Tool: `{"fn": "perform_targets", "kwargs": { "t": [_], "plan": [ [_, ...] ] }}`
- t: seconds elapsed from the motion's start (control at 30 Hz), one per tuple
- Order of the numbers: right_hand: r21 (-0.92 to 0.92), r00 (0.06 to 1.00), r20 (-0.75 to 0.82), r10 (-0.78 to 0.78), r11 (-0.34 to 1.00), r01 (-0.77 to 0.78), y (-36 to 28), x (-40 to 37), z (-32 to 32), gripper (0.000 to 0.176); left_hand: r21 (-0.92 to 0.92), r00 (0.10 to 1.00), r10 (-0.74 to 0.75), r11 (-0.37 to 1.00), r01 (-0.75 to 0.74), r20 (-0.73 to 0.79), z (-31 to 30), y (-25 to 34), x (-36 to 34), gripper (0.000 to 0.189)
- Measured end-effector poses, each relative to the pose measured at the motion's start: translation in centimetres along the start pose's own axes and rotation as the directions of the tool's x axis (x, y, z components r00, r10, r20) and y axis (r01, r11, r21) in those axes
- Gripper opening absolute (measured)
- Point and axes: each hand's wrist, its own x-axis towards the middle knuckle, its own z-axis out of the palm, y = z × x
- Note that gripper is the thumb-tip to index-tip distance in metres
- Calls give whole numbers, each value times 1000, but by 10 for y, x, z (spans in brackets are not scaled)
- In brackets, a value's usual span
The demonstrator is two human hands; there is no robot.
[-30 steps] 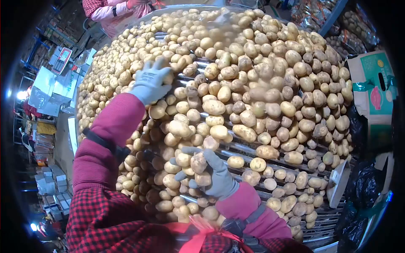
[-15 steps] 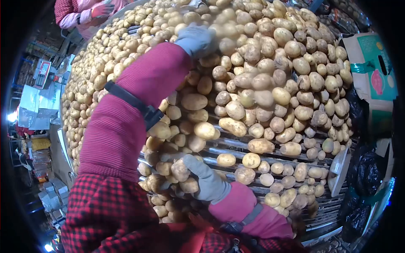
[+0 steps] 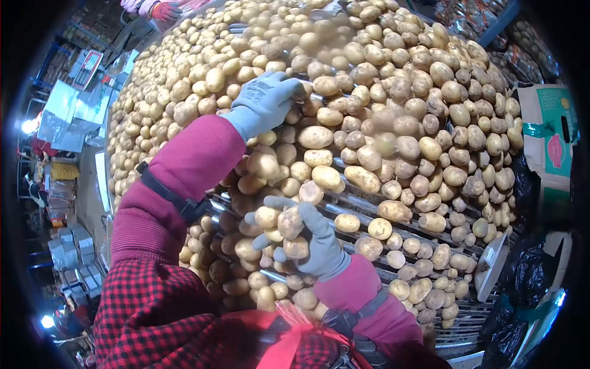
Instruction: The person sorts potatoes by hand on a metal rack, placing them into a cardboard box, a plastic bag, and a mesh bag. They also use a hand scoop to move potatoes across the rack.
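Observation:
My left hand [image 3: 264, 104], in a pale grey-blue glove, reaches into the potato heap [image 3: 209, 80] with its fingers curled down against a potato [image 3: 299, 93]. Below it, my right hand [image 3: 322, 243], gloved alike, is turned palm up. Its bent fingers cradle several potatoes, among them a brownish potato [image 3: 290, 222] and a paler potato [image 3: 267, 218]. Loose potatoes lie close around both hands, on a rack of metal bars [image 3: 384, 273]. Part of the right fingers is hidden behind the held potatoes.
A green and tan carton [image 3: 550, 132] and black plastic bags [image 3: 531, 264] stand along the right side. A pale board [image 3: 490, 264] edges the bars. Another person's gloved hand [image 3: 166, 11] is at the far top left. White boxes [image 3: 58, 117] stand at left.
My left hand has drawn back down and left from the far heap. My right hand has lifted slightly to the right, with more potatoes visible in it. The view has shifted a little.

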Motion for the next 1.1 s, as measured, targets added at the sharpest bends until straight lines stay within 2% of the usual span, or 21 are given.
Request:
{"fn": "perform_targets", "kwargs": {
  "t": [0.03,0.07,0.1,0.13,0.17,0.23,0.27,0.3,0.37,0.43,0.47,0.5,0.6,0.67,0.8,0.87,0.9,0.97,1.0,1.03,1.1],
  "plan": [
    [18,1000,25,-10,1000,10,1,2,0,74,4,1000,-10,1000,10,4,-5,-1,-12,32],
    [-7,1000,9,5,1000,-5,-1,-1,0,76,-236,984,-179,955,179,23,-11,0,-28,28],
    [133,990,137,-15,991,-4,4,1,-12,62,-456,939,-334,826,332,79,-18,3,-43,24],
    [101,992,119,-36,995,24,7,2,-17,57,-622,801,-529,535,572,281,-32,9,-53,22],
    [70,993,101,-55,996,48,9,2,-19,54,-638,838,-509,582,504,198,-24,-6,-72,21],
    [-55,999,39,-34,998,36,8,2,-17,54,-696,867,-437,546,466,238,-42,-4,-97,21],
    [56,998,55,-16,998,13,7,2,-17,59,-655,922,-338,656,374,187,-43,-3,-110,21],
    [164,997,73,0,986,-12,7,3,-17,64,-454,920,-305,803,387,246,-54,-1,-115,25],
    [89,1000,28,-11,996,9,8,4,-15,72,-493,951,-253,813,309,180,-51,1,-120,32],
    [98,1000,11,-20,995,19,8,5,-11,76,-390,908,-282,833,392,311,-74,23,-101,42],
    [94,1000,8,-9,996,8,8,5,-11,76,-357,917,-267,859,366,298,-73,29,-94,50],
    [101,1000,13,-13,995,11,8,6,-12,75,-217,911,-288,908,357,294,-56,24,-88,55],
    [126,1000,6,-4,992,3,7,6,-12,74,-143,824,-382,868,475,419,-48,37,-53,61],
    [135,1000,-5,4,991,-3,5,7,-12,74,53,777,-462,871,489,428,-41,42,-38,64],
    [143,1000,30,10,990,-14,6,7,-9,71,66,826,-411,905,420,385,-24,32,-54,62],
    [134,1000,1,3,991,-3,5,6,-5,71,-144,895,-403,891,432,192,-29,29,-78,54],
    [119,1000,-29,-1,993,5,5,5,-4,70,-141,891,-411,887,440,194,-36,32,-90,54],
    [141,1000,-24,-1,990,5,5,6,-4,70,-697,846,-510,549,462,159,-56,41,-115,45],
    [112,1000,-17,-12,994,14,5,6,-3,70,-849,837,-516,348,398,181,-65,42,-129,41],
    [81,1000,-2,-14,997,15,4,7,-1,70,-938,810,-541,104,332,226,-81,52,-141,43],
    [135,999,34,-30,990,26,6,6,1,65,-938,776,-535,-108,330,335,-112,64,-178,45]
  ]
}}
